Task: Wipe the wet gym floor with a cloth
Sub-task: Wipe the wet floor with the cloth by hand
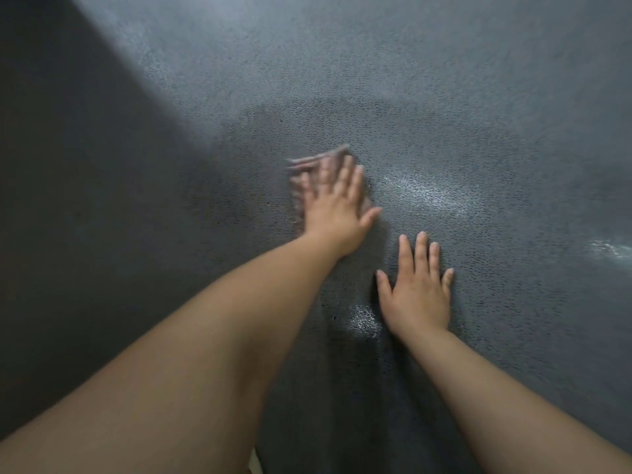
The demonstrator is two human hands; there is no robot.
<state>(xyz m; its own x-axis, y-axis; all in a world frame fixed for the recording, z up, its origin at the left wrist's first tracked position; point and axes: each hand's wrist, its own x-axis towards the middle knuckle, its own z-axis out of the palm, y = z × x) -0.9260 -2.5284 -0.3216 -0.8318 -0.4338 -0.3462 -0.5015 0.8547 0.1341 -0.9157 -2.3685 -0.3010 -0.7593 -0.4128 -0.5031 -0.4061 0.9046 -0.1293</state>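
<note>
left hand [337,213] hides most of the motion-blurred cloth [316,162].

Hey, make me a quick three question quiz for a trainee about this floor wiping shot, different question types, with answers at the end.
1. True or false: the left hand presses flat on the cloth with straight fingers.
2. Multiple choice: the right hand is A) holding a second cloth, B) resting flat on the bare floor, C) lifted in the air.
3. Fill in: the brightest wet sheen lies to the ___ of the cloth.

Key: 1 true; 2 B; 3 right.
</note>
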